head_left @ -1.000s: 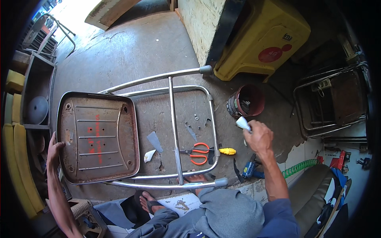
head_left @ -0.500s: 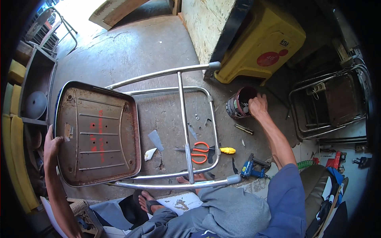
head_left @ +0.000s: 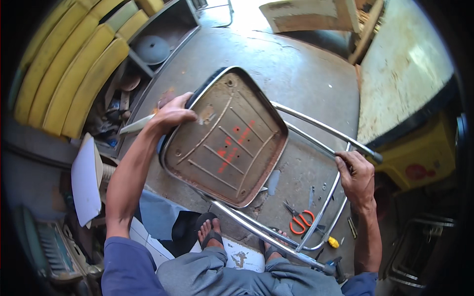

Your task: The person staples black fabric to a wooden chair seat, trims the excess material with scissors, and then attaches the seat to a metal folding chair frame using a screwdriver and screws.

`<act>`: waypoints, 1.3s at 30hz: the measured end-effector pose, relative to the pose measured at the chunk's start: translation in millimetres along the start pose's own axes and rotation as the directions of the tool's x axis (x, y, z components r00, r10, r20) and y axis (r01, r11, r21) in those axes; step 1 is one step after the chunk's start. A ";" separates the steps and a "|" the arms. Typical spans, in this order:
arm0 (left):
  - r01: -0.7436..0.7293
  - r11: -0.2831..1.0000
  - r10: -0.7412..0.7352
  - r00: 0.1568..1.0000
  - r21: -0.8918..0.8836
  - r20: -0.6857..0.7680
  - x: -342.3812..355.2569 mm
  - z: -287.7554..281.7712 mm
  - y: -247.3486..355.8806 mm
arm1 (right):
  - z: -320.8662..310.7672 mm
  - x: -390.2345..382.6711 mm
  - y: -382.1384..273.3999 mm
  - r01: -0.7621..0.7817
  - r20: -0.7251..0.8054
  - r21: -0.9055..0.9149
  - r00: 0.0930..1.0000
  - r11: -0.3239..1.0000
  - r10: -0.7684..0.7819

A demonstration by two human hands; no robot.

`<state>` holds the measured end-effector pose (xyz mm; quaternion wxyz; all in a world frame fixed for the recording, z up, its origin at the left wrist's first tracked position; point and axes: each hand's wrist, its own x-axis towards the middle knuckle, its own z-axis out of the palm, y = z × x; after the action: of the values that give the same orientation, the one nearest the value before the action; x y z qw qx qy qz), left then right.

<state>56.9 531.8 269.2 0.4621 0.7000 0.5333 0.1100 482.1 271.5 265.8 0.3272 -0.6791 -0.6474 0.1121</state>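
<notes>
My left hand (head_left: 173, 114) is closed on the rim of an upturned chair seat (head_left: 232, 143), whose rusty brown metal underside has raised ribs and red lettering. The seat lies tilted over a chrome tubular chair frame (head_left: 316, 135) with grey end caps. Beside the frame's crossbar is my right hand (head_left: 356, 177), fingers curled in a pinch; anything small between them is hidden. Orange-handled scissors (head_left: 300, 221) and a yellow screwdriver handle (head_left: 334, 242) lie on the floor by the frame, along with a few small metal pieces (head_left: 324, 186).
Yellow foam pads (head_left: 74, 64) are stacked at the left beside a grey shelf (head_left: 143, 61) holding a round disc. At the right stand a pale board (head_left: 402, 69) and a yellow plastic stool (head_left: 424, 158). A wooden piece (head_left: 308, 17) lies at the back.
My right hand has left the small bucket and come to the chair frame. My view has swung left, and the seat, still held by my left hand, appears turned and further right.
</notes>
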 end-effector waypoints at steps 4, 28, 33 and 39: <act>0.049 0.982 -0.032 0.995 -0.183 0.096 15.9 -6.2 -51.9 | 49.7 22.4 -22.7 0.030 0.378 0.130 0.923 0.991 -0.077; 0.259 0.781 -0.052 0.933 -0.568 0.355 116.0 12.6 -234.2 | 282.2 -72.6 17.7 -0.922 0.678 0.344 0.375 0.178 0.632; 0.295 0.772 -0.147 0.944 -0.563 0.294 113.6 13.4 -233.7 | 295.6 -78.3 22.8 -0.954 0.724 0.243 0.298 0.174 0.622; 0.208 0.709 -0.116 0.977 -0.673 0.179 98.7 11.0 -241.4 | 299.9 -80.1 22.8 -0.965 0.738 0.247 0.245 0.085 0.629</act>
<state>-51.5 610.7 45.3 0.7285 0.4343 0.4841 0.2154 316.8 286.1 2.5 0.2634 -0.6988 -0.1006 0.6574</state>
